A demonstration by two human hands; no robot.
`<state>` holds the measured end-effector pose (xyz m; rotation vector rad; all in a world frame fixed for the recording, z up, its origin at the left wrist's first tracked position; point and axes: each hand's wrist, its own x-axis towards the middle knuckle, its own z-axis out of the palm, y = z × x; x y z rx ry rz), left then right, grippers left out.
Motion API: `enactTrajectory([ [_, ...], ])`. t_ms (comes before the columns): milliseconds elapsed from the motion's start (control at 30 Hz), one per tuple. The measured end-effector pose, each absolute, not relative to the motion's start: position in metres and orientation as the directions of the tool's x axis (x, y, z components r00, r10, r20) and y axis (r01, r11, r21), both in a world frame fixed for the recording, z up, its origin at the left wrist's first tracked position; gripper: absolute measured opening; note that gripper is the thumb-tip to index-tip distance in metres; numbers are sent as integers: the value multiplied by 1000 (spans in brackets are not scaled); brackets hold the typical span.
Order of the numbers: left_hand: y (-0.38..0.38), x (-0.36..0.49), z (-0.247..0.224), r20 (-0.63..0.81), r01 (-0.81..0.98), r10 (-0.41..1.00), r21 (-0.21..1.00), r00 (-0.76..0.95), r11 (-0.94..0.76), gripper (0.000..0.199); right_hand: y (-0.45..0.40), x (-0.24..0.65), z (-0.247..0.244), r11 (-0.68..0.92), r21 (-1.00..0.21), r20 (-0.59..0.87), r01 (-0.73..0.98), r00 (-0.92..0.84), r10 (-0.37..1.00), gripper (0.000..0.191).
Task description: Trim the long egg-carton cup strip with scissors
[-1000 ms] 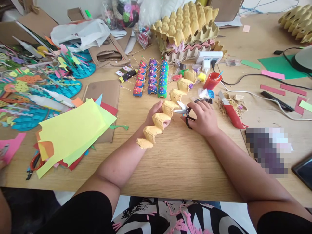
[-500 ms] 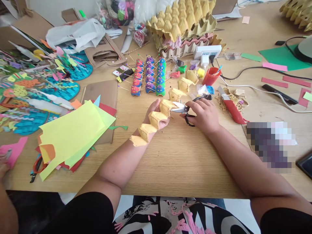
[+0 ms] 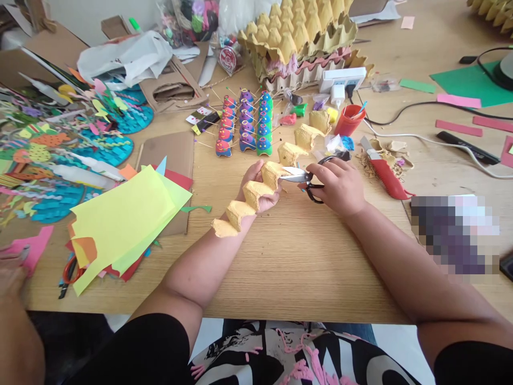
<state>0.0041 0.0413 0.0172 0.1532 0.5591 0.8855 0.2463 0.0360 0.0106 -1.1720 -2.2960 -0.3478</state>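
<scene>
Left hand (image 3: 251,175) curls round carton strip (image 3: 256,193), slanting toward worktop's (image 3: 296,267) far-right corner; right hand (image 3: 342,184) clasps scissors (image 3: 300,177) at its right side.

carton strip (image 3: 256,193) tan | scissors (image 3: 308,178) black, silver | 3 rows (image 3: 247,127) red-blue, purple-blue, green-blue | cup (image 3: 348,122) red

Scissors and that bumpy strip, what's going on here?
The right hand holds the scissors, their blades at the edge of a bumpy yellow strip that the left hand holds. Just beyond, three painted rows stand on the table. At far left, another person's hand is at some pink paper.
</scene>
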Motion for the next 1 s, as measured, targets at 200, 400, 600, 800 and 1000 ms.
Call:
enactTrajectory([
  [200,41,4,20,-423,-693,774,364,472,622,41,35,247,12,593,-32,539,805,-486,688,47],
  [400,40,3,21,-424,-686,774,376,471,623,43,34,246,14,608,-17,563,794,-495,662,43],
  [600,40,3,20,-415,-691,774,366,478,623,44,33,246,16,626,-22,560,780,-509,654,46],
  [800,41,3,21,-405,-696,776,361,483,621,45,33,247,15,634,-35,557,772,-512,654,52],
  [1000,41,3,21,-426,-688,777,380,463,618,41,34,248,17,653,-65,518,755,-534,668,51],
])
